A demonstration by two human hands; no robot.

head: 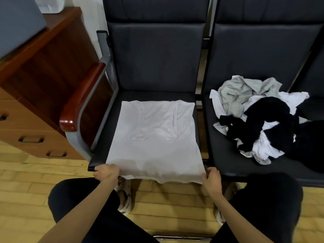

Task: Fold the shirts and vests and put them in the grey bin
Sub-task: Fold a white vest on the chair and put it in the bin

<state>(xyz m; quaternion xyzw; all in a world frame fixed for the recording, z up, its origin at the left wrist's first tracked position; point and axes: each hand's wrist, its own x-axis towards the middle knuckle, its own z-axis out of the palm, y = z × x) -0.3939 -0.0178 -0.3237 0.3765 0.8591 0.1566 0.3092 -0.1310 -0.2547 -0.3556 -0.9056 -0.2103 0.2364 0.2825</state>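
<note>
A white vest [154, 137] lies spread flat on the seat of the left dark chair [154, 58], its hem hanging over the front edge. My left hand [106, 172] grips the hem's left corner. At the hem's right corner my right hand [211, 178] holds the cloth the same way. A heap of grey, white and black garments [259, 118] sits crumpled on the right chair's seat [226, 160]. A grey bin [19, 23] stands at the upper left on a wooden cabinet, only partly in view.
The wooden cabinet with drawers [35, 106] stands to the left of the chairs. A red-brown armrest [82, 95] borders the left seat. My knees in dark trousers and pale sandals are over the yellow wooden floor [26, 181].
</note>
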